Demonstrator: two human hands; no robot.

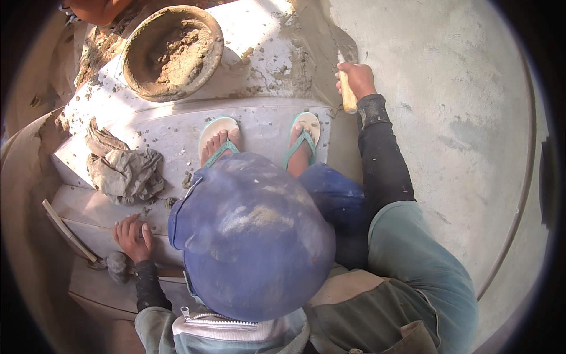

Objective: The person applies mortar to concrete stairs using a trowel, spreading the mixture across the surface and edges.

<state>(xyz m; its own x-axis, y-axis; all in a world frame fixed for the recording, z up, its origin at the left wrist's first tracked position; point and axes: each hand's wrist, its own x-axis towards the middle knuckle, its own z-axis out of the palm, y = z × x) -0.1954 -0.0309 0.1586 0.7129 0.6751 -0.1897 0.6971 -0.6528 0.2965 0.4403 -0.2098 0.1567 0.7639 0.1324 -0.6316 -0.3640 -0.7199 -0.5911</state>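
My right hand [356,79] is closed round the pale wooden handle of a trowel [349,100], held upright against the wall at the right. Only a sliver of its metal part shows above my fist, beside darker, wet-looking plaster [321,50]. Low on the left, my left hand [132,236] rests on the edge of a step, its fingers apart and holding nothing. Just beyond it lies a crumpled, dirty grey cloth [127,171]. A round, mortar-crusted basin [207,74] stands farther off on the upper step, with clumpy brown mortar [183,59] inside.
My sandalled feet stand on a pale step [262,118] strewn with crumbs. My blue-clad knee [253,230] fills the middle. A thin stick [69,231] and a greyish lump [118,266] lie left of my left hand. The plastered wall [448,118] curves along the right.
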